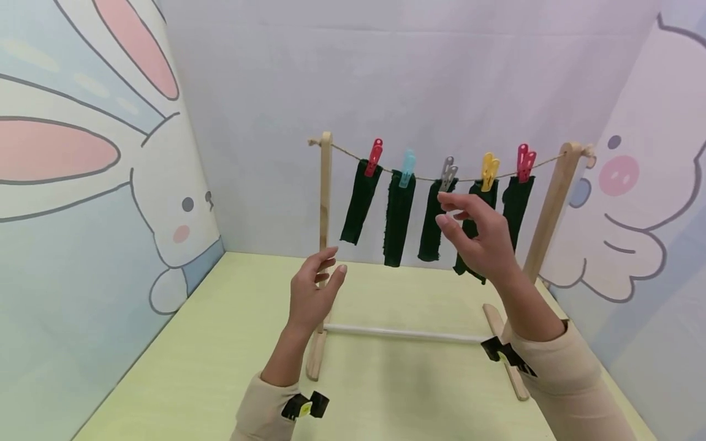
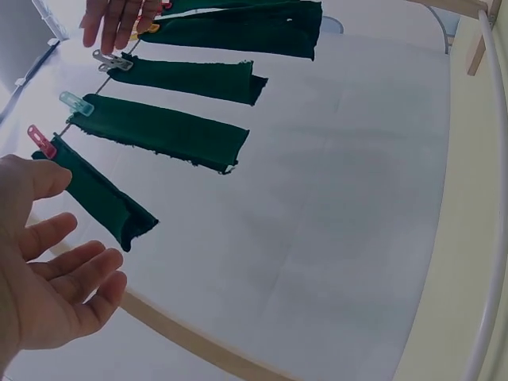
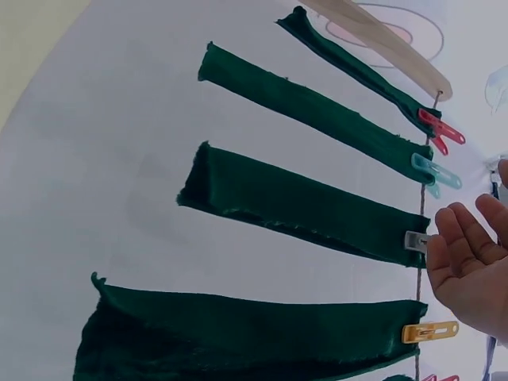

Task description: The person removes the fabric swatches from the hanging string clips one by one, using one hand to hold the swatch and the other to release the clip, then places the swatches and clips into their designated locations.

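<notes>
Several dark green cloth strips hang from a thin cord (image 1: 353,153), each under a clothespin. From left to right the clothespins are red (image 1: 375,156), light blue (image 1: 407,168), grey (image 1: 448,174), yellow (image 1: 489,171) and another red one (image 1: 526,162). My right hand (image 1: 480,236) is raised before the grey and yellow clothespins, its fingers loosely bent with nothing between them. In the right wrist view its fingers overlap the end of the grey clothespin (image 3: 415,241). Lower and to the left, my left hand (image 1: 313,291) is held up empty, below the leftmost cloth strip (image 1: 361,202), fingers relaxed.
The cord is tied between two wooden posts, left (image 1: 325,202) and right (image 1: 554,208), standing on wooden feet. A white bar (image 1: 402,333) joins them low down. The pale yellow tabletop (image 1: 220,367) meets a plain back wall and side panels with cartoon animals.
</notes>
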Available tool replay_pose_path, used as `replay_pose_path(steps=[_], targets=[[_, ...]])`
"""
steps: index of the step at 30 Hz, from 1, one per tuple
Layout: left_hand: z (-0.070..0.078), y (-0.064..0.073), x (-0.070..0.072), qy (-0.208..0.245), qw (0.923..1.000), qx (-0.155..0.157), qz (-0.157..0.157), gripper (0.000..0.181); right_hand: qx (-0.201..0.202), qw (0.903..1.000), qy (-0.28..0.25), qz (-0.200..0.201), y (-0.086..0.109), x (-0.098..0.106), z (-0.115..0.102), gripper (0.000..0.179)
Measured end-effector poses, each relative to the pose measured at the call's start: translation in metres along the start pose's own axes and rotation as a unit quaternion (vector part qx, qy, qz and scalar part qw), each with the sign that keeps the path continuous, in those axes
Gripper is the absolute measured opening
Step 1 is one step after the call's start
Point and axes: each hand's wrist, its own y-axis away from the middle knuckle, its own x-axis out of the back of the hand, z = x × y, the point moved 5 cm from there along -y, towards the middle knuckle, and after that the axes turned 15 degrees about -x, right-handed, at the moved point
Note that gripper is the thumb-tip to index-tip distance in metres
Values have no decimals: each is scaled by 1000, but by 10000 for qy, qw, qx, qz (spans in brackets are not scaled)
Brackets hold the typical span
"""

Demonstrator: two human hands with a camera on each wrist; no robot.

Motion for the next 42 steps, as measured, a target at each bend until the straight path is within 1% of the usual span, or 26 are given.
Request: replay_pose_path(steps=[4, 8, 10, 15, 20, 24, 26, 28, 30, 35, 37, 42], targets=[[-6, -2, -11, -15, 10000, -23, -18, 41, 74, 10000, -4, -17, -12, -2, -6, 33], [-11, -2, -21, -181, 9998, 26, -73, 47, 196, 9998, -38, -51, -22, -7, -15, 46], [-13, -2, -25, -207, 9997, 102, -71, 49, 245, 9997, -41, -18, -27, -9, -19, 49], [-22, -3, -34, -127, 9995, 279, -18, 52, 344, 9993, 0, 153, -38, -10, -24, 38], [-31, -6, -43, 29, 9992, 402, 55, 57, 500, 9986, 45, 134, -51, -13, -22, 42], [-35, -11, -47, 82, 9987, 480, 154, 64, 591, 9981, 87, 166, -60, -17, -21, 35], [-36, -13, -48, 139, 9984, 496, 229, 65, 604, 9980, 124, 170, -64, -19, -20, 33], [-34, -15, -48, 215, 9982, 459, 306, 62, 586, 9981, 137, 149, -68, -21, -19, 33], [-31, -17, -48, 361, 9980, 338, 395, 58, 566, 9983, 117, 96, -73, -23, -20, 34], [2, -23, -42, 478, 9974, 181, 513, 47, 353, 9994, -17, -25, -80, -28, -20, 36], [14, -25, -39, 399, 9977, 125, 537, 43, 186, 9998, -61, -56, -82, -30, -19, 37], [15, -25, -35, 282, 9973, -94, 673, 35, -308, 9992, -203, -184, -88, -35, -14, 39]])
